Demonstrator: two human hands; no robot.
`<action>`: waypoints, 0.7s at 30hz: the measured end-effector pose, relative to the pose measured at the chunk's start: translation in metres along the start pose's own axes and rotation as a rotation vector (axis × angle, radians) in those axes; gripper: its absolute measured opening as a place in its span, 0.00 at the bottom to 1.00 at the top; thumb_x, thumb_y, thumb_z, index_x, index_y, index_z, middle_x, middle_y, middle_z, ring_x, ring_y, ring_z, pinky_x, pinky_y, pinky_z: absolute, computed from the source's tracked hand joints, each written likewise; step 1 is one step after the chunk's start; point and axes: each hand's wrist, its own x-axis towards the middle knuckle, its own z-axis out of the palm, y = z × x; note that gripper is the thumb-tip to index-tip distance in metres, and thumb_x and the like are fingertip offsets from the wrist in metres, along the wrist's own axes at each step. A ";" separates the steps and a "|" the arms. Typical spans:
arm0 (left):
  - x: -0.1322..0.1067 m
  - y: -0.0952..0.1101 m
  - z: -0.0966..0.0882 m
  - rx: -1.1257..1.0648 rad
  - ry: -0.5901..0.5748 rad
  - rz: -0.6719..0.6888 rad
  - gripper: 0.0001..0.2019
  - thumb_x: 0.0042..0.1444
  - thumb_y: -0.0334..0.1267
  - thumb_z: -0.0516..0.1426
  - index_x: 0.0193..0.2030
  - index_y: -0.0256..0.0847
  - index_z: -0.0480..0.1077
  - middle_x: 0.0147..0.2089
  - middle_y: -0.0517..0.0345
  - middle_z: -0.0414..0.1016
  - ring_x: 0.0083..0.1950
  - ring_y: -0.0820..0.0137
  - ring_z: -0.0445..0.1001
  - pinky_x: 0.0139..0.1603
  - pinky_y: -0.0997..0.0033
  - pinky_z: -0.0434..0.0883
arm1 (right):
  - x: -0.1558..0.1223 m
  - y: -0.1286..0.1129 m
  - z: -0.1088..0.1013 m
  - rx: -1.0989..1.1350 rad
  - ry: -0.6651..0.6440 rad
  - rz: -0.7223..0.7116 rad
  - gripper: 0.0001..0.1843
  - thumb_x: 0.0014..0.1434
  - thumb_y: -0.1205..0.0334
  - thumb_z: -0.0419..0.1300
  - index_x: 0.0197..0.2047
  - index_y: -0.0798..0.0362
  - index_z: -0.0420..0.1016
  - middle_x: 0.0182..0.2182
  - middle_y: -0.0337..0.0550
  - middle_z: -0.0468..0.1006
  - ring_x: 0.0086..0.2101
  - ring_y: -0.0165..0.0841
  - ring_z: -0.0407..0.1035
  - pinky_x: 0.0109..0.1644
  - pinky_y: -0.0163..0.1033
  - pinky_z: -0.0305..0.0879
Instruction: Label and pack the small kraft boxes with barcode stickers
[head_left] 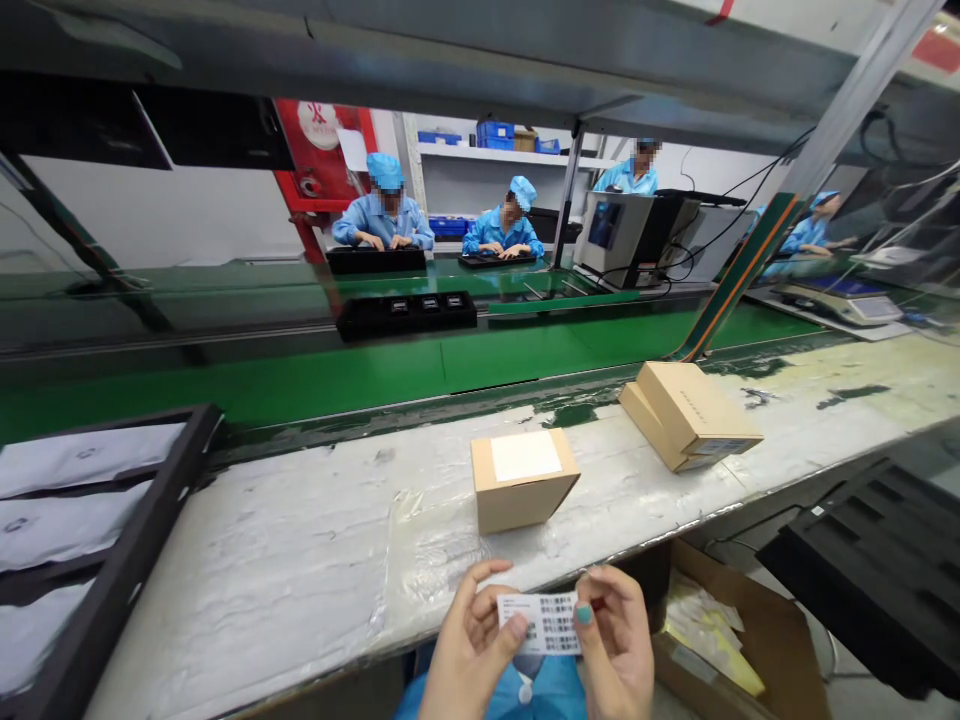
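Both hands are low at the near edge of the bench, the left hand (471, 650) and the right hand (616, 640) pinching a small printed label (541, 622) between thumbs and fingertips, one at each end, holding it flat and facing up. Just beyond them on the white-wrapped worktable (300, 560) sits a small cardboard box (523, 478) with a white blank patch on top, and further right lie two stacked flat cartons (688, 412). Across the green conveyor (375, 375), people in blue coats work at their own stations, while a black tray (97, 540) of white pouches sits far left.
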 end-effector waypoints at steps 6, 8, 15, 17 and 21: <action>-0.007 0.013 -0.001 -0.100 -0.127 -0.106 0.36 0.41 0.49 0.74 0.53 0.45 0.62 0.24 0.67 0.72 0.26 0.74 0.70 0.31 0.76 0.64 | 0.017 -0.002 -0.006 0.206 -0.456 0.076 0.22 0.66 0.39 0.54 0.49 0.47 0.73 0.24 0.38 0.66 0.27 0.32 0.59 0.33 0.38 0.56; -0.008 0.018 -0.006 -0.081 -0.218 -0.153 0.41 0.39 0.49 0.75 0.56 0.45 0.59 0.23 0.70 0.69 0.24 0.76 0.67 0.31 0.77 0.63 | 0.028 -0.007 -0.005 0.075 -0.590 -0.006 0.17 0.64 0.43 0.59 0.45 0.47 0.77 0.32 0.42 0.68 0.33 0.34 0.62 0.37 0.39 0.57; -0.005 0.012 -0.024 0.006 -0.471 -0.246 0.39 0.41 0.53 0.73 0.52 0.45 0.55 0.22 0.73 0.63 0.23 0.80 0.59 0.26 0.80 0.53 | 0.038 -0.014 0.005 -0.028 -0.749 -0.041 0.16 0.61 0.42 0.64 0.40 0.46 0.78 0.36 0.41 0.64 0.37 0.35 0.60 0.40 0.39 0.57; -0.003 0.009 -0.028 0.001 -0.504 -0.245 0.38 0.43 0.54 0.72 0.52 0.46 0.55 0.22 0.73 0.62 0.23 0.80 0.57 0.26 0.79 0.52 | 0.036 -0.013 0.005 -0.027 -0.763 -0.049 0.16 0.60 0.43 0.64 0.36 0.47 0.78 0.37 0.42 0.64 0.38 0.36 0.62 0.43 0.40 0.58; -0.003 0.008 -0.030 -0.006 -0.518 -0.257 0.37 0.44 0.53 0.72 0.52 0.46 0.56 0.23 0.73 0.63 0.24 0.81 0.55 0.26 0.78 0.51 | 0.032 -0.012 0.004 -0.002 -0.741 -0.077 0.15 0.61 0.43 0.64 0.35 0.46 0.77 0.37 0.42 0.65 0.40 0.37 0.62 0.45 0.41 0.59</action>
